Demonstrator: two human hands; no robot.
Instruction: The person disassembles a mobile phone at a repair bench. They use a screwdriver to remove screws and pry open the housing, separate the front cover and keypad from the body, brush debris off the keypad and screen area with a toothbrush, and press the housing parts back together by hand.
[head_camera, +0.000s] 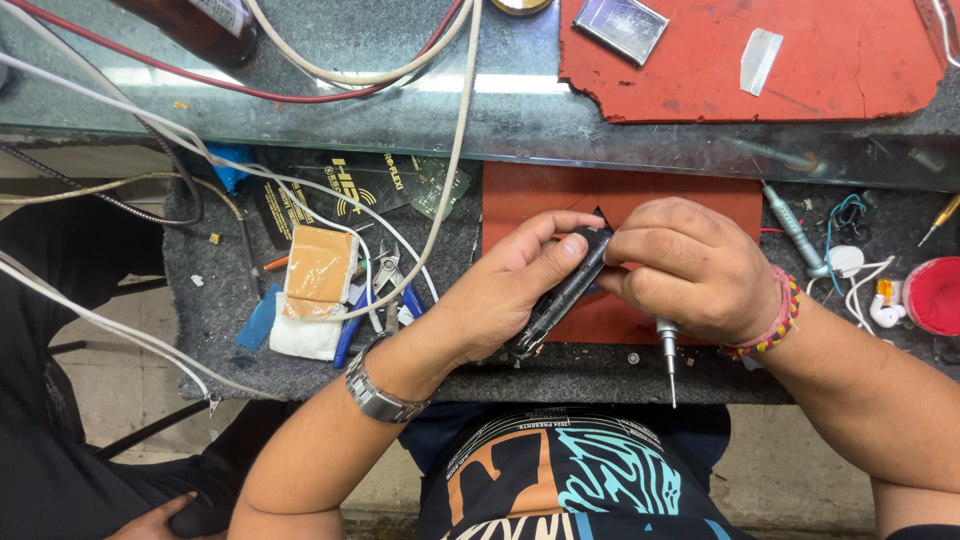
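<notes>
My left hand (505, 285) grips a dark phone (562, 295) held on edge above the red work mat (545, 200), thumb along its upper side. My right hand (690, 265) pinches the top end of the phone and also holds a small silver screwdriver (668, 355), whose tip points down towards my body. A metal watch is on my left wrist and a beaded bracelet on my right.
Blue-handled pliers (385, 300), an orange sponge pad (318, 265) and a white cloth lie to the left. White, cream and red cables (330, 75) cross the grey bench. A second red mat (830, 60) holds a small chip. Another screwdriver (795, 230), earphones and a red lid sit at right.
</notes>
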